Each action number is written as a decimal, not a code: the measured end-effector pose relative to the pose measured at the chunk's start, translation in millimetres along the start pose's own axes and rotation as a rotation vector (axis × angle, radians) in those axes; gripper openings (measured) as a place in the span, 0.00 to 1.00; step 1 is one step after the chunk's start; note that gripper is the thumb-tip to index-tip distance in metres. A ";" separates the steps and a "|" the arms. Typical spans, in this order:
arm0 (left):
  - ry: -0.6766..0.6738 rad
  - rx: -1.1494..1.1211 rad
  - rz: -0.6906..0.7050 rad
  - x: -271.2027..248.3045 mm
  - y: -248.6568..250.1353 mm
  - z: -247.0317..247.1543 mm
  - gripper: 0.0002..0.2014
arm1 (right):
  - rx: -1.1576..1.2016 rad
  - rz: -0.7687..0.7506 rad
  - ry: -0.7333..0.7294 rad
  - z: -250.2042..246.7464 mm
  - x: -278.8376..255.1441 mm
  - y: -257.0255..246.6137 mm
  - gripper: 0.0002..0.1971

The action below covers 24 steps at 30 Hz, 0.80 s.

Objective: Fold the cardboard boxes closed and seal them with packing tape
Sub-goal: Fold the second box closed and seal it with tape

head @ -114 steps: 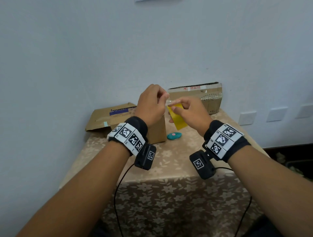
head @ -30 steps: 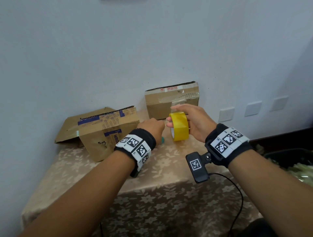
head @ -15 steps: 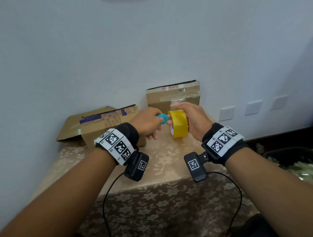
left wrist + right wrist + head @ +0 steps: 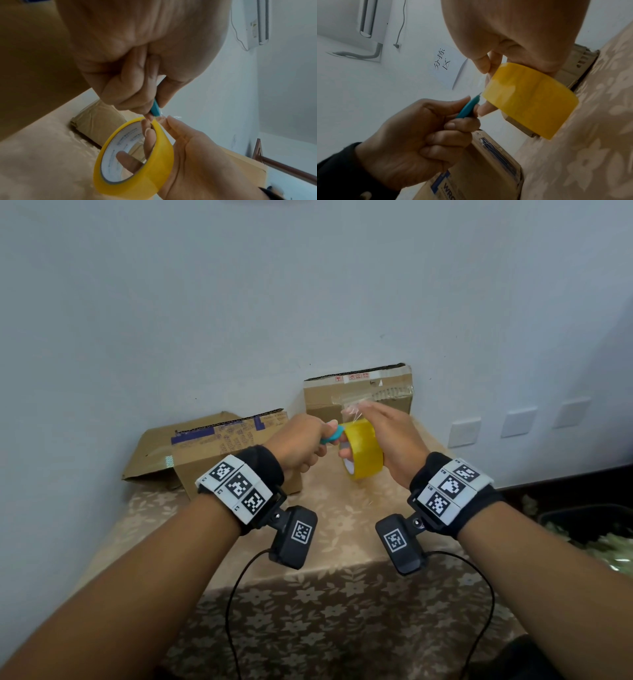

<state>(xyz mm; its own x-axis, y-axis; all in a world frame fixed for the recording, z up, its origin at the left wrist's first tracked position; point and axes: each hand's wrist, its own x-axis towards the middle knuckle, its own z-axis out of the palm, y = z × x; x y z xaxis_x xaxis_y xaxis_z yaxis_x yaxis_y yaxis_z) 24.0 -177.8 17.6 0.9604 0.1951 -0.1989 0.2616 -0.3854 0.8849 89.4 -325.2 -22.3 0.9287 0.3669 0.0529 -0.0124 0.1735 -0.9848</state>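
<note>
Two hands meet above the table (image 4: 342, 542): right hand (image 4: 394, 440) wraps the yellow tape roll (image 4: 364, 450), fingers through its core, a crumpled loose tape end (image 4: 352, 411) above; left hand (image 4: 298, 446) is fisted on a small teal cutter (image 4: 330, 436), tip touching the roll's upper edge. Best practice, judged: keep the strip taut, blade angled off the fingertips (image 4: 150, 133). Beyond the left hand, one unsealed box (image 4: 222, 450); beyond the right, one taped box (image 4: 358, 393).

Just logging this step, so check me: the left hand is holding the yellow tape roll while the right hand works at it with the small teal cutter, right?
Hands are swapped. In the head view the right hand holds the yellow tape roll, and the left hand grips the small teal cutter against the roll. Both wrist views agree.
</note>
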 end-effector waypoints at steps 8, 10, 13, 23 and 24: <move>-0.004 -0.092 -0.054 -0.9 1.6 -2.1 0.14 | -0.018 -0.030 -0.049 4.6 -3.7 -0.3 0.15; 0.002 -0.101 -0.072 -0.9 1.4 -1.4 0.14 | -0.029 -0.056 -0.058 5.3 -5.3 -0.7 0.15; 0.057 -0.103 -0.077 0.3 0.5 0.5 0.15 | -0.044 -0.088 -0.064 5.1 -6.4 -0.9 0.16; 0.156 0.452 0.094 13.1 -17.3 16.4 0.16 | -0.005 -0.032 -0.018 0.7 -7.8 -4.6 0.12; 0.140 0.460 0.081 11.2 -17.6 17.3 0.17 | -0.008 -0.025 -0.016 0.0 -7.4 -4.3 0.12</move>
<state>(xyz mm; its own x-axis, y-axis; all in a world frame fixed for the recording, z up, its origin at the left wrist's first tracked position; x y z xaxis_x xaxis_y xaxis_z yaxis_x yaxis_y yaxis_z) 31.8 -184.4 -7.6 0.9656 0.2550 -0.0505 0.2319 -0.7571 0.6108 82.6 -328.6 -18.4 0.9227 0.3772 0.0800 0.0138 0.1750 -0.9845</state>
